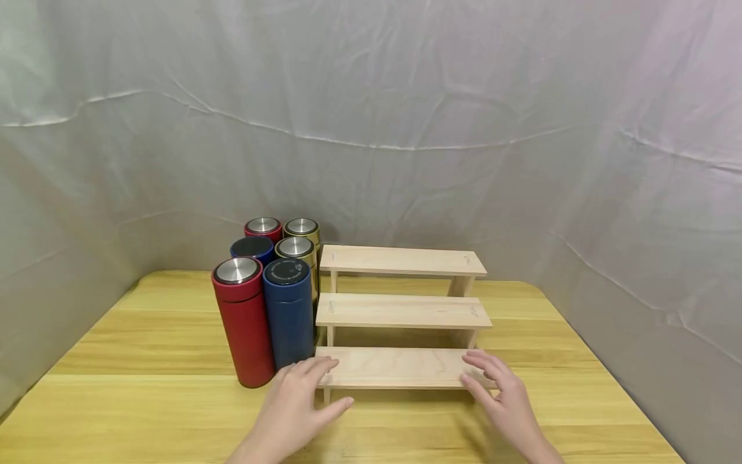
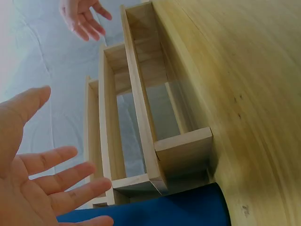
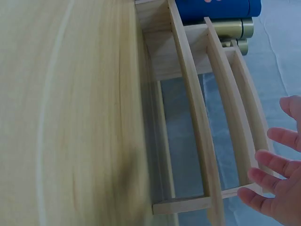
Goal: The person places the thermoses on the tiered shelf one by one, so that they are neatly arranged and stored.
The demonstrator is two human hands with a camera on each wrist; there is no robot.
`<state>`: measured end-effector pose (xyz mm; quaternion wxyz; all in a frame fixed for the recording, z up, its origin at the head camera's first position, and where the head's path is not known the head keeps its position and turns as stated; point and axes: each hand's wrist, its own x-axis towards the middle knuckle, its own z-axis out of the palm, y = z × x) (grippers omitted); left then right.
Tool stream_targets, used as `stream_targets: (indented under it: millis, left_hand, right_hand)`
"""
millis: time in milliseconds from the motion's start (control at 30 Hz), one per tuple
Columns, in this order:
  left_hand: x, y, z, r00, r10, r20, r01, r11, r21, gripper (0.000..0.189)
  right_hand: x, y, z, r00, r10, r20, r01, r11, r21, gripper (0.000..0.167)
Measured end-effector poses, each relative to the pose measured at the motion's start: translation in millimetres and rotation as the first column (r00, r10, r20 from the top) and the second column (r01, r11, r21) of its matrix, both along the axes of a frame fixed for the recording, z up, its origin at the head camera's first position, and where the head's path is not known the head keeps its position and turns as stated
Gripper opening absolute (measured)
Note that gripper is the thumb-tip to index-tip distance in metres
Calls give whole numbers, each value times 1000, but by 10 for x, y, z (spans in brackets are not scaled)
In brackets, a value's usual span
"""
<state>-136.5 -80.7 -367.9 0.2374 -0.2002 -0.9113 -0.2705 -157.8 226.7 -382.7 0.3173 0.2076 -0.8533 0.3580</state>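
A three-step wooden rack [image 1: 400,368] stands on the table, its lowest step toward me. My left hand [image 1: 295,403] hovers by the left end of that step, fingers spread and holding nothing. By the right end is my right hand [image 1: 503,399], fingers loosely bent, also holding nothing. In the wrist views both hands look apart from the wood. Left of the rack several thermos bottles stand upright in two columns. Closest are a red bottle [image 1: 246,328] and a blue bottle [image 1: 290,319], the latter just beyond my left fingers. Gold bottles [image 1: 297,247] stand behind the blue one.
Another blue bottle [image 1: 252,247] and a second red bottle [image 1: 263,227] stand behind the front red one. The wooden table [image 1: 145,399] ends near a grey cloth backdrop [image 1: 394,129] that hangs at the back and both sides.
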Motion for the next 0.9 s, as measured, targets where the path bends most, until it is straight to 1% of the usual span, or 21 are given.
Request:
stream_targets:
  millis: [133,233,400,467,533,633,733,833,900]
  left_hand:
    - [-6,-26,13,999,-25,25,23,998,66,34]
    - [-14,-45,14,998,-55,33,50,990,133,28]
    - [-38,-81,-16,997,-76,8,73,977,203,21]
    - [-52,-93,-24,998,-69,0,67,973,221,19]
    - [-59,-105,-23,998,-64,-1,62,969,240,17]
    - [-59,-126,-16,998,-54,17,48,965,258,16]
    - [-54,-145,-14,998,-47,46,33,961,276,16]
    - [-52,-164,-24,998,-33,49,17,956,293,16]
    - [-52,-178,-36,999,-27,29,17,952,306,16]
  right_hand:
    - [-44,35,-46,1000,27,1,-27,997,-71,28]
    - [-64,58,-59,999,31,20,-28,991,-130,25]
    - [-94,118,-98,994,-4,105,28,973,-229,17]
    - [-114,157,-127,990,-19,141,55,964,-259,15]
    - [-152,214,-176,986,-32,163,74,963,-260,14]
    - [-238,322,-289,988,-32,154,68,970,-231,14]
    - [-268,352,-313,986,-49,159,85,969,-230,13]
    - [-238,302,-254,978,-73,196,130,947,-294,14]
    - [-236,288,-238,974,-83,213,152,930,-335,14]
